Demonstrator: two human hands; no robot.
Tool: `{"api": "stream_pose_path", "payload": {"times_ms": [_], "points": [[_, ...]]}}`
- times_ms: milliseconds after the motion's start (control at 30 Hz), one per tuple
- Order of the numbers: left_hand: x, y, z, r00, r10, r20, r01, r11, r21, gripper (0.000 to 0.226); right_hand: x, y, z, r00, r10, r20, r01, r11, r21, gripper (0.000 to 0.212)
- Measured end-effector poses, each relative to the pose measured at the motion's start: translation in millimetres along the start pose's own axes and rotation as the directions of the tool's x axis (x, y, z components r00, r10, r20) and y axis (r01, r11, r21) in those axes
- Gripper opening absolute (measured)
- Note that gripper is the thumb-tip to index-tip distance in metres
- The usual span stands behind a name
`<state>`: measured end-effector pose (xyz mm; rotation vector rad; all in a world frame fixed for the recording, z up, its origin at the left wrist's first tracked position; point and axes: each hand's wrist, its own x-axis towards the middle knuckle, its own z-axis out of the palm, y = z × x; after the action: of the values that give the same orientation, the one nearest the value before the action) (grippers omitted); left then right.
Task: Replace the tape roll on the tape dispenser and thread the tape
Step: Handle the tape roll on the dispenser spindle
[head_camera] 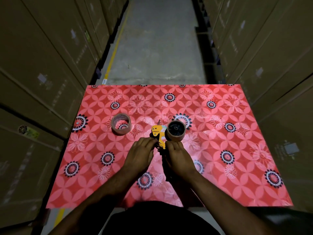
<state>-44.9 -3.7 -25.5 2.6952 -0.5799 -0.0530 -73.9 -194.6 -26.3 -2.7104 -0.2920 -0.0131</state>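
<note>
A yellow and black tape dispenser [157, 135] lies on the red patterned table [220, 167], near the middle. A brown cardboard roll [175, 131] sits on its wheel at the right side. My left hand [139, 156] touches the dispenser's left side with its fingertips. My right hand [177, 158] is closed over the dispenser's handle, which is mostly hidden beneath it. A separate tape roll [120, 124] lies flat on the table, to the left of the dispenser and apart from both hands.
Stacked cardboard boxes [42, 73] line the left side and more boxes [271, 56] line the right. A concrete aisle [155, 48] with a yellow line runs beyond the table's far edge.
</note>
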Motion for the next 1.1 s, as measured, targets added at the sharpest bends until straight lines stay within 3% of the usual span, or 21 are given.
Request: {"api": "stream_pose_path", "payload": {"times_ms": [167,233,367,700,867,1100], "points": [[6,-1,-4,0.999,0.012,-0.044,-0.011,1.0,0.014,0.039,2,2,-12,0.999,0.017,0.044,-0.021,0.995,0.098,0.036],[16,-2,-9,0.998,0.001,-0.063,0.0,1.0,0.008,0.037,9,6,-21,0.996,0.092,0.008,-0.092,0.98,0.178,0.044],[36,4,-15,0.998,-0.023,-0.054,0.022,1.0,-0.012,0.024,34,34,-30,0.954,0.29,-0.074,-0.274,0.946,0.174,0.033],[117,34,-7,0.992,-0.114,0.055,0.113,0.993,0.017,0.037,86,74,-31,0.86,0.505,0.076,-0.504,0.816,0.283,0.037],[140,40,-1,0.975,-0.177,0.131,0.17,0.983,0.065,0.031,99,82,-33,0.84,0.497,0.22,-0.541,0.798,0.264,0.03],[148,45,10,0.93,-0.309,0.199,0.301,0.951,0.071,0.025,111,81,-35,0.809,0.54,0.233,-0.586,0.774,0.242,0.025]]}}
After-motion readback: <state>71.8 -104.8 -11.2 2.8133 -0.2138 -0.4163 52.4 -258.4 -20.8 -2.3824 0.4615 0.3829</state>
